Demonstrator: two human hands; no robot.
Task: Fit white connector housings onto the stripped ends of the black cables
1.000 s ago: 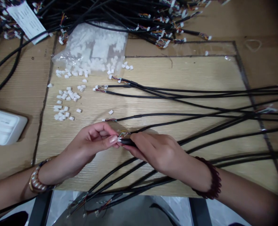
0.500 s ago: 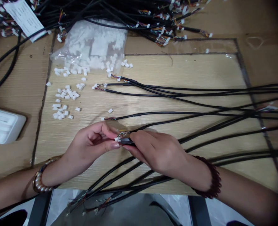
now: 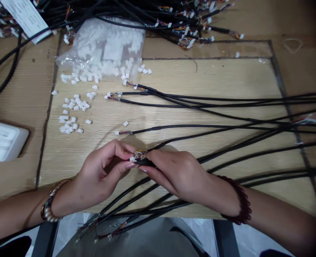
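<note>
Head view. The left hand (image 3: 100, 175) and the right hand (image 3: 177, 173) meet above a pale board (image 3: 214, 78). Between thumb and forefinger, the left hand pinches a small white connector (image 3: 132, 159), which lies at the tip of a short fan of coloured wires (image 3: 141, 154). The right hand, fingers closed, grips a black slender piece (image 3: 145, 162) whose near end reaches the connector; whether this is a tool or part of a cable cannot be told. A black cable (image 3: 170, 141) runs from behind the right fingers toward the right edge. Just above the left hand lies another cable end with a white plug (image 3: 117, 133), and a single loose white housing (image 3: 125, 123) rests nearby. Farther up, three black cables (image 3: 200, 101) stretch across the board, their wired ends to the left. Loose white housings (image 3: 79, 103) are scattered left of these, below a clear plastic bag (image 3: 96, 34) of similar pieces. A dense heap of black cables (image 3: 136, 9) fills the top, a printed paper label (image 3: 25, 19) among them. More cable ends (image 3: 120, 230) overhang the board's lower edge.
</note>
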